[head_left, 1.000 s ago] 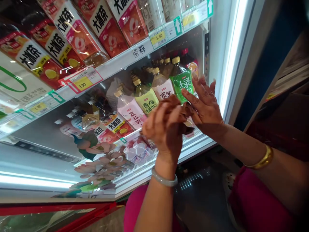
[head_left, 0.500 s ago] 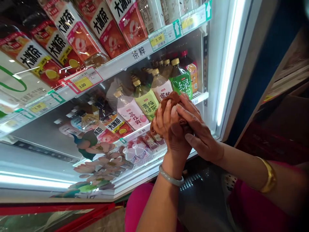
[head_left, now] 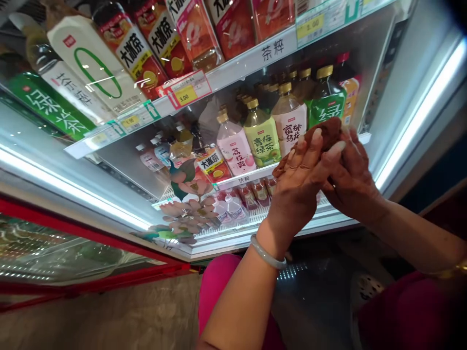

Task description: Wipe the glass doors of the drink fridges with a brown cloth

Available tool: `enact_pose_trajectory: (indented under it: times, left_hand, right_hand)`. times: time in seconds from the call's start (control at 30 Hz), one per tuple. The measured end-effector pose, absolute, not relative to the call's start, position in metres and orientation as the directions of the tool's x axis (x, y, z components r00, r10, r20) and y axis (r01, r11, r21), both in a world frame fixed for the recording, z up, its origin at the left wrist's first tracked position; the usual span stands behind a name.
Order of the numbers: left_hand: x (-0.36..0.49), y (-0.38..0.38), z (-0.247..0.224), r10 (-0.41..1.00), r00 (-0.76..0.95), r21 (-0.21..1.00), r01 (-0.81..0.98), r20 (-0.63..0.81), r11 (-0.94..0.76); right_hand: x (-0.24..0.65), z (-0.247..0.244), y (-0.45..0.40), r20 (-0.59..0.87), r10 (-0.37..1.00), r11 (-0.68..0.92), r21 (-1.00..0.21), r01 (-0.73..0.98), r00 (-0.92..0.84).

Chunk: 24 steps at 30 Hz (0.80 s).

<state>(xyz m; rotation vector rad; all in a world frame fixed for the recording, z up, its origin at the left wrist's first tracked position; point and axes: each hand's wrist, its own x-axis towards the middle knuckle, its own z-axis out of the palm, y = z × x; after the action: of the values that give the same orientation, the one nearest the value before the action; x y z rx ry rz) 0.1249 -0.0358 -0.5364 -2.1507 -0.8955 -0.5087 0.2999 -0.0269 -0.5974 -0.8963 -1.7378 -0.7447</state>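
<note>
A crumpled brown cloth [head_left: 328, 132] is bunched between my hands, before the lit drinks fridge. My left hand [head_left: 301, 170], with a pale bangle at its wrist, has its fingers bent over the cloth. Pressed against the cloth's other side is my right hand [head_left: 353, 170], its fingers partly blurred and partly behind the bundle. The cloth's lower part is hidden by the left fingers. Just behind the hands stand a green-labelled bottle [head_left: 327, 99] and a pink-labelled bottle [head_left: 290, 116], both upright on the middle shelf.
Large tea bottles [head_left: 136, 56] line the upper shelf, above a price rail [head_left: 233, 68]. More bottles [head_left: 236, 150] fill the middle shelf. A red-framed glass door [head_left: 146, 255] stands open at lower left. Flower decals [head_left: 189, 214] show before the lower shelf.
The view has shifted, so shelves and hands sit differently in it. Both hands still hold the cloth; the left fingers are more stretched and the right hand has turned behind the bundle.
</note>
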Motion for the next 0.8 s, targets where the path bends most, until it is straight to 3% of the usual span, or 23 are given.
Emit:
enact_pose_trajectory:
  times: [0.07,0.13,0.33,0.4,0.57,0.67,0.8]
  left_hand:
    - [0.121,-0.039,-0.528,0.468,0.707,-0.558,0.707,0.53,-0.435]
    - [0.118,-0.044,-0.524,0.469,0.694,-0.53,0.72,0.545,-0.448]
    - [0.113,-0.05,-0.533,0.374,0.567,-0.159,0.679,0.734,-0.717]
    - [0.114,-0.049,-0.536,0.358,0.541,-0.097,0.64,0.761,-0.762]
    - [0.118,-0.041,-0.536,0.356,0.461,-0.07,0.684,0.813,-0.726]
    - [0.12,-0.033,-0.54,0.433,0.337,0.024,0.765,0.836,-0.643]
    - [0.121,-0.029,-0.545,0.428,0.362,-0.017,0.779,0.828,-0.627]
  right_hand:
    - [0.298,-0.596,-0.03,0.936,0.259,0.507,0.078,0.858,-0.238]
    - [0.296,-0.591,-0.034,0.918,0.299,0.492,0.084,0.867,-0.259]
    - [0.274,-0.585,-0.035,0.926,0.306,0.486,0.046,0.873,-0.219]
    - [0.274,-0.582,-0.033,0.951,0.257,0.473,0.033,0.881,-0.174]
    - [0.309,-0.559,-0.026,0.968,0.13,0.435,0.138,0.89,-0.214]
    - [0.319,-0.554,-0.024,0.983,0.088,0.365,0.12,0.923,-0.162]
    - [0.295,-0.569,-0.032,0.982,0.132,0.378,0.073,0.923,-0.132]
